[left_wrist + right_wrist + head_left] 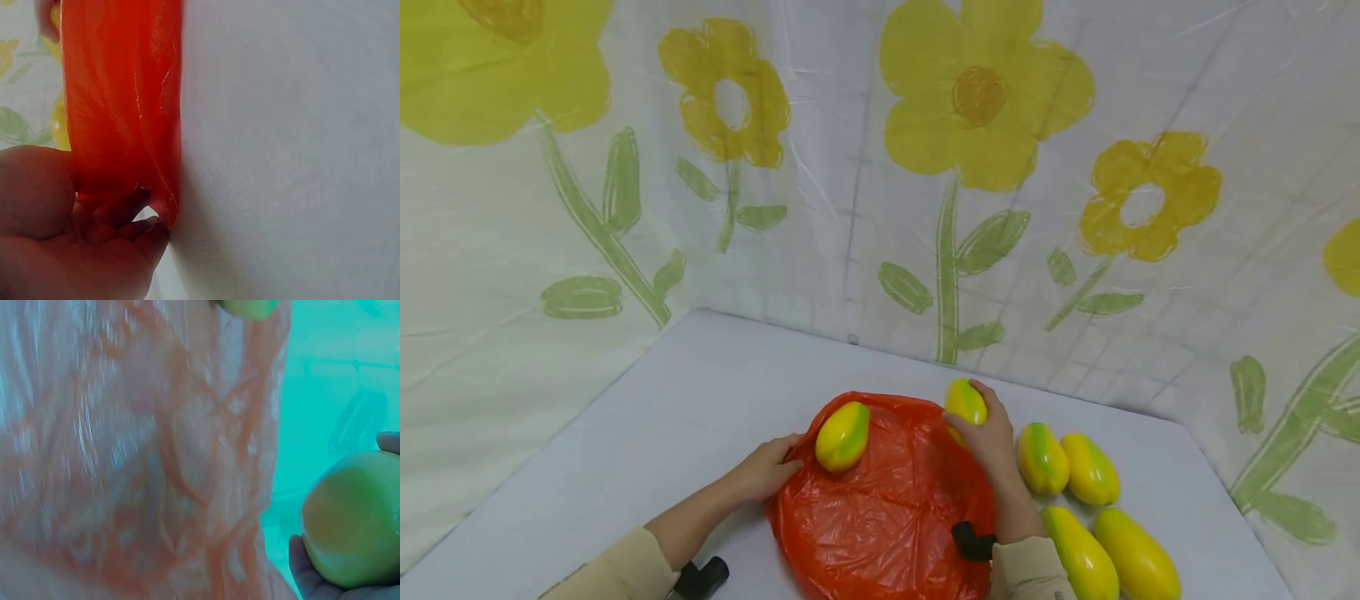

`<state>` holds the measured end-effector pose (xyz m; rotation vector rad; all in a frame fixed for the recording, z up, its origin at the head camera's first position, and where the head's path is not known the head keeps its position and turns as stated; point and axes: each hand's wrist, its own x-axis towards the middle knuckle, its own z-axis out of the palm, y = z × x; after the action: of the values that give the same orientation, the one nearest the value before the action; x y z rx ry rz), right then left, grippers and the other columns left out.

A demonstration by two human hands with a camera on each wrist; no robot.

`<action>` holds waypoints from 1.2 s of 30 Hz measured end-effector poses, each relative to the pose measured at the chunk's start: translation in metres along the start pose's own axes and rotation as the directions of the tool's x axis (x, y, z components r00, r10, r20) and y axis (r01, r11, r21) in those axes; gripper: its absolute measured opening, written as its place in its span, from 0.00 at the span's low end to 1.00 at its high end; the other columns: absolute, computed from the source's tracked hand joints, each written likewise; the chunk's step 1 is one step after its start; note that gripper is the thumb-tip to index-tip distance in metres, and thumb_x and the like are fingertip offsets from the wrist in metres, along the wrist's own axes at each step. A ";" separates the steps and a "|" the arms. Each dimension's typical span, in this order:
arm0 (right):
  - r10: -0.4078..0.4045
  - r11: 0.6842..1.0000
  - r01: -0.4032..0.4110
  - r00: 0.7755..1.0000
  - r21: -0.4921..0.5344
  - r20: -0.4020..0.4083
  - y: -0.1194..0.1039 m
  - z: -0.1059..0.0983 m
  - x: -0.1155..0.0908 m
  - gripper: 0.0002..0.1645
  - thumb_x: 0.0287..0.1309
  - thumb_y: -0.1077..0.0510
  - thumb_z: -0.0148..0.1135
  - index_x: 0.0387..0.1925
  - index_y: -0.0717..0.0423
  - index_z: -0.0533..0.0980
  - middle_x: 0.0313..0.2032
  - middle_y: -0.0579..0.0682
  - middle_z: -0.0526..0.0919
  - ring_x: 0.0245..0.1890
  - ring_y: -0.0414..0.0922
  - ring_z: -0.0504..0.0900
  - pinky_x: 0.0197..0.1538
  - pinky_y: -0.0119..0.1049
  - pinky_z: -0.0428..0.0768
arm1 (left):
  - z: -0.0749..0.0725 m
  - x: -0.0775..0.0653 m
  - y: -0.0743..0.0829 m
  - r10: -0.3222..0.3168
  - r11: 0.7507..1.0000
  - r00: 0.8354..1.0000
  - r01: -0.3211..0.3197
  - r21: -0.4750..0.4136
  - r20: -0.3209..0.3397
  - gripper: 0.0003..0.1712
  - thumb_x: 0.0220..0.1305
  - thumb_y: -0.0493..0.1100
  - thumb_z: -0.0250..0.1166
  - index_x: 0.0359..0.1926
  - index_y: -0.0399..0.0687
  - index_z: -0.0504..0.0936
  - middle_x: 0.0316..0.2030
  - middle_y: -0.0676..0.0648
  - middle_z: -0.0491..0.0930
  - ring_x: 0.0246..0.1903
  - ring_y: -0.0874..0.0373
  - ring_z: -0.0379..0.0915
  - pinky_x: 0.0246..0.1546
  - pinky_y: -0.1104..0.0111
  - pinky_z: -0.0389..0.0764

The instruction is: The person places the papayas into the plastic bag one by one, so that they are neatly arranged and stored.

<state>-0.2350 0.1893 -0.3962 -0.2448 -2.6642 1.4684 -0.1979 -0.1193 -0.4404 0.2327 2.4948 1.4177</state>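
A red plastic bag (880, 517) lies spread with its mouth wide on the white table. At its left rim, my left hand (769, 471) grips the thin plastic; the left wrist view shows curled fingers (147, 240) at the bag's folded edge. Just inside that rim sits a yellow papaya (842, 437) with a green streak. My right hand (988, 429) holds another papaya (966, 402) over the bag's far right rim. In the right wrist view, fingers and thumb wrap that papaya (353, 519), beside the shiny bag (150, 456).
To the right of the bag, several more papayas (1093, 469) rest on the white table (700, 400). A flower-printed curtain (820, 250) hangs behind the table's far edge. Black wrist devices (973, 542) are worn near both sleeves.
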 end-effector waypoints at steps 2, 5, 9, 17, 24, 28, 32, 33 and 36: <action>-0.007 1.000 0.007 1.000 0.008 -0.006 -0.001 0.006 0.000 0.40 0.53 0.51 0.63 0.67 0.42 0.58 0.62 0.56 0.65 0.53 0.54 0.69 0.54 0.49 0.75 | 0.000 0.000 0.000 0.006 1.000 1.000 -0.006 -0.001 0.003 0.23 0.65 0.34 0.52 0.62 0.38 0.68 0.48 0.42 0.78 0.27 0.58 0.74 0.31 0.67 0.83; -0.019 0.999 0.019 1.000 0.025 -0.022 -0.004 0.015 -0.001 0.39 0.52 0.53 0.64 0.66 0.45 0.60 0.60 0.57 0.67 0.51 0.53 0.69 0.51 0.46 0.76 | -0.001 0.000 -0.001 0.012 1.000 1.000 -0.012 -0.001 0.009 0.24 0.65 0.34 0.52 0.62 0.38 0.67 0.47 0.41 0.78 0.26 0.58 0.74 0.30 0.68 0.83; -0.043 0.999 0.044 0.998 0.028 -0.035 -0.008 0.024 -0.003 0.38 0.52 0.53 0.64 0.65 0.48 0.62 0.57 0.59 0.69 0.49 0.54 0.70 0.48 0.45 0.76 | -0.001 0.000 -0.001 0.010 1.000 1.000 -0.010 0.002 0.012 0.24 0.65 0.34 0.52 0.62 0.38 0.67 0.48 0.41 0.78 0.27 0.58 0.74 0.30 0.68 0.83; -0.062 0.996 0.063 0.998 0.059 -0.026 -0.015 0.039 -0.007 0.37 0.52 0.55 0.64 0.64 0.48 0.63 0.55 0.59 0.70 0.48 0.53 0.71 0.46 0.44 0.77 | -0.001 0.000 -0.001 0.006 1.000 1.000 -0.006 -0.008 0.012 0.24 0.65 0.34 0.52 0.62 0.39 0.67 0.50 0.41 0.78 0.28 0.58 0.74 0.31 0.67 0.83; -0.091 0.993 0.092 0.996 0.076 -0.024 -0.024 0.049 -0.012 0.37 0.50 0.55 0.65 0.64 0.48 0.64 0.53 0.58 0.71 0.46 0.52 0.71 0.45 0.43 0.78 | 0.001 0.002 -0.002 0.003 1.000 1.000 -0.003 0.001 0.002 0.24 0.64 0.34 0.52 0.62 0.39 0.67 0.51 0.41 0.77 0.30 0.59 0.74 0.34 0.66 0.84; -0.079 0.993 0.078 0.997 0.092 0.000 -0.027 0.055 -0.013 0.38 0.50 0.55 0.65 0.64 0.46 0.64 0.53 0.56 0.71 0.46 0.51 0.71 0.45 0.42 0.78 | 0.001 0.003 -0.002 0.001 1.000 1.000 -0.001 0.007 0.004 0.24 0.64 0.34 0.53 0.62 0.39 0.68 0.50 0.42 0.77 0.30 0.58 0.74 0.33 0.67 0.84; -0.065 0.992 0.063 0.998 0.112 0.017 -0.026 0.060 -0.013 0.38 0.50 0.54 0.65 0.64 0.44 0.64 0.54 0.55 0.71 0.46 0.50 0.71 0.45 0.41 0.79 | 0.001 0.002 -0.001 0.005 1.000 1.000 -0.005 0.008 0.010 0.24 0.65 0.34 0.53 0.62 0.39 0.68 0.49 0.42 0.78 0.29 0.58 0.74 0.33 0.67 0.84; -0.062 0.992 0.059 0.998 0.115 0.021 -0.026 0.062 -0.013 0.38 0.50 0.54 0.65 0.64 0.44 0.63 0.54 0.55 0.71 0.46 0.50 0.71 0.45 0.41 0.79 | 0.001 0.002 -0.001 0.006 1.000 1.000 -0.006 0.006 0.010 0.24 0.65 0.34 0.52 0.62 0.39 0.68 0.49 0.42 0.78 0.29 0.58 0.74 0.33 0.67 0.84; -0.056 0.992 0.052 0.998 0.114 0.031 -0.026 0.069 -0.013 0.39 0.50 0.53 0.66 0.64 0.43 0.64 0.54 0.54 0.71 0.46 0.50 0.71 0.45 0.41 0.79 | 0.000 0.001 0.000 0.009 1.000 1.000 -0.009 0.007 0.008 0.24 0.65 0.34 0.52 0.62 0.39 0.67 0.50 0.42 0.77 0.30 0.59 0.74 0.34 0.67 0.84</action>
<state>-0.2356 0.1161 -0.4109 -0.1396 -2.5810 1.6139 -0.1985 -0.1188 -0.4406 0.2504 2.4963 1.4088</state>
